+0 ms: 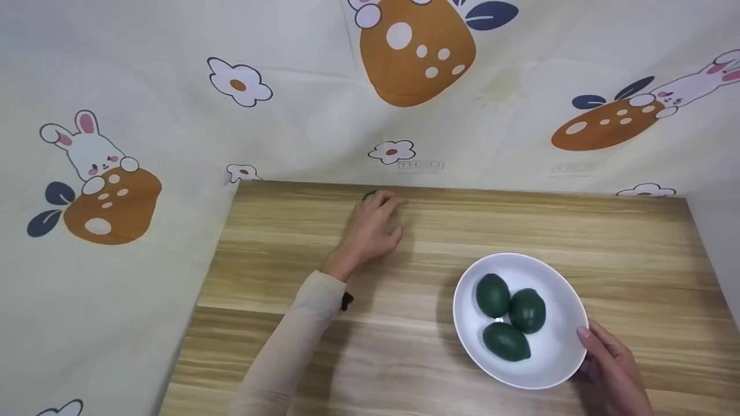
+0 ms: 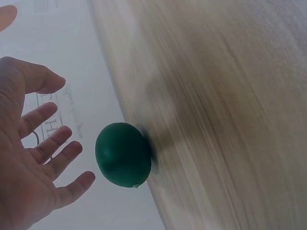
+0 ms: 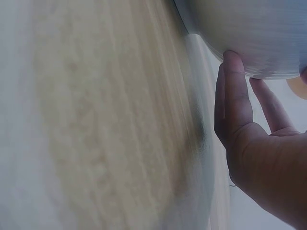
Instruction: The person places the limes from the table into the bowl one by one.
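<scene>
My left hand (image 1: 370,231) reaches to the far edge of the wooden table, over a dark green lime (image 1: 369,195) that it mostly hides in the head view. In the left wrist view the fingers are spread and loosely bent, apart from the lime (image 2: 123,154), which rests on the table. My right hand (image 1: 615,364) grips a white bowl (image 1: 555,346) at its right side, thumb on the rim. Seen from the right wrist, its fingertips support the bowl's outer wall (image 3: 259,43) from below. Inside the bowl lie three dark green limes (image 1: 527,311).
The wood-grain table (image 1: 289,231) meets a pale hanging sheet (image 1: 300,133) printed with rabbits, strawberries and flowers along its back edge. The same sheet rises at the left and right sides. A dark wrist strap (image 1: 347,300) shows at the left cuff.
</scene>
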`<control>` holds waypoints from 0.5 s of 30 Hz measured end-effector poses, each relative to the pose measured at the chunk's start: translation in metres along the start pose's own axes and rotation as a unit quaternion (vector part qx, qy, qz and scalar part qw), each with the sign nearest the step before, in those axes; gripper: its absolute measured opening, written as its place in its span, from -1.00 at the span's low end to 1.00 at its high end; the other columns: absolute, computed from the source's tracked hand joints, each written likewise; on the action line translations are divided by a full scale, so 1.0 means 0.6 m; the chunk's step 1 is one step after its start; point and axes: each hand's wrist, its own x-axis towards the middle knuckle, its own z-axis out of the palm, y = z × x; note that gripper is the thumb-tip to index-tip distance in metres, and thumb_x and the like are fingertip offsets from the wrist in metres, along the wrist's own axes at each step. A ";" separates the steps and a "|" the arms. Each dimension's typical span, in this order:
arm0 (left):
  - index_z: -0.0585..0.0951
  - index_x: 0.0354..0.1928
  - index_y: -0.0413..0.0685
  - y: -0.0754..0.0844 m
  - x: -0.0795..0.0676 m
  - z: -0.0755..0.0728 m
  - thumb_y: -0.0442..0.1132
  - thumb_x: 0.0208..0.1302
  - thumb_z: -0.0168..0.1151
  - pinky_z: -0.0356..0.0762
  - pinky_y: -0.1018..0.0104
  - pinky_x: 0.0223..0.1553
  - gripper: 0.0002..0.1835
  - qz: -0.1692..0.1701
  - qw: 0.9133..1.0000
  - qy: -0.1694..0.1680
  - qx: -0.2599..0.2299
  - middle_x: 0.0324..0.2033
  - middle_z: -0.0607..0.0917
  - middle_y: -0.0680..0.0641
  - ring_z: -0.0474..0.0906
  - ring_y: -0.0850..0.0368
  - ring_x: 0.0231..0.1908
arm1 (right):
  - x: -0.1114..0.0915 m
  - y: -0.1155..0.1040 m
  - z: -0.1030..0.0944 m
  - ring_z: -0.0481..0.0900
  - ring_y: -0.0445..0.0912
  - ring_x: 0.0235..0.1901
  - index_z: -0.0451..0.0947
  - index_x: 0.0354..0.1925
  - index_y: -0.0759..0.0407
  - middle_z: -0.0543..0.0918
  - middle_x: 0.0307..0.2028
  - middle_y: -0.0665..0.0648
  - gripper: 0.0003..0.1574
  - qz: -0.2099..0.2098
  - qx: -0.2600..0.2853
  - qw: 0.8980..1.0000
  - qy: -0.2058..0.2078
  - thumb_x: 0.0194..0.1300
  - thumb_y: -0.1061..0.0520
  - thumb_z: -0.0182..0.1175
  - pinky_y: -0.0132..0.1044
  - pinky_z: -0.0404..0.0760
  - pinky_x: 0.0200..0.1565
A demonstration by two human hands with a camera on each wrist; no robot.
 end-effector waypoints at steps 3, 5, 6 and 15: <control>0.56 0.39 0.08 -0.004 0.001 0.002 -0.20 0.32 0.38 0.42 -0.11 0.42 -0.42 0.004 1.000 0.004 -0.010 0.34 0.55 -0.06 0.46 -0.08 0.38 | 0.000 -0.001 0.000 0.81 -0.23 -0.11 0.74 0.13 -0.26 0.82 0.00 -0.14 -0.45 0.002 -0.008 1.000 0.002 0.68 0.26 -0.08 -0.24 0.81 -0.15; 0.57 0.38 0.07 -0.007 0.001 0.004 -0.22 0.32 0.37 0.44 -0.13 0.40 -0.43 0.007 1.000 0.008 -0.016 0.34 0.55 -0.06 0.45 -0.09 0.39 | -0.001 -0.002 0.000 0.81 -0.23 -0.12 0.74 0.13 -0.28 0.82 -0.01 -0.15 -0.46 0.006 -0.018 1.000 0.006 0.68 0.24 -0.07 -0.23 0.81 -0.15; 0.57 0.38 0.07 -0.009 0.002 0.005 -0.22 0.32 0.36 0.44 -0.14 0.40 -0.43 0.008 1.000 0.009 -0.018 0.35 0.54 -0.06 0.44 -0.09 0.39 | -0.001 -0.003 0.000 0.81 -0.23 -0.13 0.74 0.12 -0.29 0.82 -0.01 -0.15 -0.46 0.007 -0.023 1.000 0.009 0.68 0.24 -0.06 -0.23 0.81 -0.15; 0.52 0.44 0.11 -0.018 0.009 0.007 -0.16 0.34 0.33 0.36 -0.13 0.49 -0.39 -0.010 1.000 -0.004 -0.006 0.43 0.47 -0.07 0.36 -0.07 0.47 | 0.001 -0.004 -0.001 0.80 -0.22 -0.13 0.74 0.13 -0.30 0.82 -0.01 -0.16 -0.48 0.019 -0.024 0.999 0.012 0.68 0.22 -0.05 -0.21 0.81 -0.15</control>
